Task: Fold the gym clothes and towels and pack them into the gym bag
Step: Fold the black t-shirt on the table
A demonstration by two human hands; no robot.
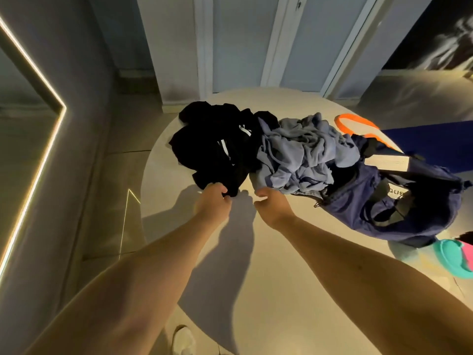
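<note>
A round table bears two loose heaps. The black clothes, with thin white stripes, lie crumpled at 11 o'clock. The blue clothes lie bunched at 12 to 1 o'clock, touching the black heap on one side and spilling onto the bag on the other. The navy bag slumps at 2 to 3 o'clock, with a white box resting on its far end. An orange-edged item sits behind it at 1 o'clock, and a teal item lies at 4 o'clock by the rim.

The left hand pinches the near hem of the black clothes, fingers curled on the cloth. The right hand is just beside the near edge of the blue clothes, thumb and fingers loosely curled and apart, gripping nothing; whether it touches the fabric I cannot tell. A white shoe shows on the floor at 6 o'clock.
</note>
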